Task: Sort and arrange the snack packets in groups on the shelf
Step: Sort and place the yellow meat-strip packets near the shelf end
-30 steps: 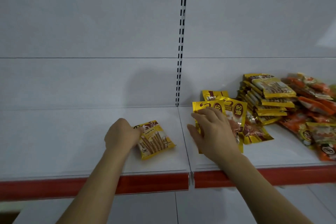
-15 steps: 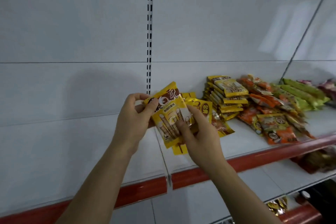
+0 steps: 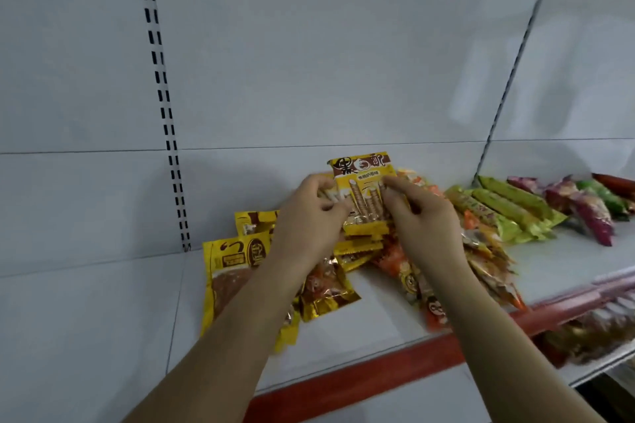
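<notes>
**Wafer packet carried right to the yellow stack**

You have moved the wafer packet to the right since half a second ago; it now stands upright over the stack of matching yellow packets. Your left hand pinches its left edge with curled fingers, and your right hand pinches its right edge the same way. Larger yellow bags lie on the shelf to the left, orange packets just right, green packets and purple ones farther right.

Glossy foil snack packets on smooth matt white shelf.
</notes>
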The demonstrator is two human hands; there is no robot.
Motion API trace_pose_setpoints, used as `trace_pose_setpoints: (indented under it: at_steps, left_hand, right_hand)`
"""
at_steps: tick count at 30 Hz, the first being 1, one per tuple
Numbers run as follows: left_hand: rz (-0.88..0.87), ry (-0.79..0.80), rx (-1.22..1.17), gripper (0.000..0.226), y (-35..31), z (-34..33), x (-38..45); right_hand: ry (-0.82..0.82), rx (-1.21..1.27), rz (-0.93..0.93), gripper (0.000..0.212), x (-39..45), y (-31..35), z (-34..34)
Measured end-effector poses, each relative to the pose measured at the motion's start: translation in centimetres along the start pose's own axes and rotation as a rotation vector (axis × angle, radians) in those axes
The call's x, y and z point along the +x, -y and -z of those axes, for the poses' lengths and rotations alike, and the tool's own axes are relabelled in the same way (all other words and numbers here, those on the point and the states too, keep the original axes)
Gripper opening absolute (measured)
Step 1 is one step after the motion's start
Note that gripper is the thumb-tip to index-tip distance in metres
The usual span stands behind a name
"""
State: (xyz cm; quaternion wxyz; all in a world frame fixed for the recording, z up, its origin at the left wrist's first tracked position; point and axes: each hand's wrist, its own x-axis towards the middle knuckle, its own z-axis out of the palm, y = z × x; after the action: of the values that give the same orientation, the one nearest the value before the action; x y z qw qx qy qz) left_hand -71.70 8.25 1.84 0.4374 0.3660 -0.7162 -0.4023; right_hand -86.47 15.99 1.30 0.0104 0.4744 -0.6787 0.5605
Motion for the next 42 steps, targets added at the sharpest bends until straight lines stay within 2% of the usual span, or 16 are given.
trace_pose_setpoints:
  at_steps: [4,9,13,15,20,23,26,27,29,31,34,37,39,42]
  left_hand:
    - [-0.08,-0.054,0.355,0.036,0.2,-1.5,1.6]
    - [-0.061,0.022,0.612,0.048,0.8,-2.0,2.0]
    - [-0.054,0.046,0.64,0.047,0.4,-2.4,2.2]
    - [-0.059,0.037,0.628,0.044,0.3,-1.9,2.0]
    - [-0.007,-0.157,0.52,0.022,1.6,2.1,-0.2]
    - [0.063,-0.273,0.573,0.012,3.9,5.2,-2.3]
    - [0.243,-0.368,0.712,0.019,6.4,8.3,-4.4]
    - [0.326,-0.349,0.752,0.024,7.2,9.2,-4.9]
    - [0.47,-0.205,0.785,0.044,8.6,10.3,-5.6]
    - [0.502,-0.081,0.764,0.05,9.5,10.6,-5.9]
    - [0.473,-0.038,0.648,0.05,10.0,10.4,-5.8]
    - [0.464,-0.008,0.484,0.054,10.2,10.4,-5.7]
    - [0.432,-0.049,0.332,0.043,10.6,10.7,-5.9]
    - [0.442,-0.131,0.092,0.025,10.5,11.6,-6.4]
  right_hand:
    - [0.087,-0.128,0.064,0.03,5.4,-1.9,-1.0]
    - [0.2,-0.424,0.257,0.027,7.6,-4.8,-3.4]
    - [0.241,-0.496,0.26,0.032,8.0,-5.3,-3.2]
    - [0.202,-0.507,0.299,0.035,7.9,-4.7,-3.0]
    - [-0.006,-0.289,0.545,0.029,4.4,-1.9,-3.5]
    - [0.029,-0.197,0.689,0.023,1.0,-0.6,-5.1]
    - [0.258,-0.258,0.568,0.027,-2.7,0.0,-7.0]
    - [0.337,-0.291,0.506,0.028,-3.9,0.2,-7.7]
    - [0.464,-0.366,0.396,0.033,-5.9,0.6,-9.3]
    - [0.53,-0.47,0.297,0.042,-7.4,1.3,-10.8]
    - [0.53,-0.537,0.182,0.048,-8.8,2.4,-12.3]
    - [0.525,-0.471,0.128,0.031,-9.7,3.3,-12.7]
    - [0.484,-0.408,0.123,0.027,-10.1,3.3,-12.4]
    - [0.316,-0.447,0.069,0.038,-10.0,2.7,-11.1]
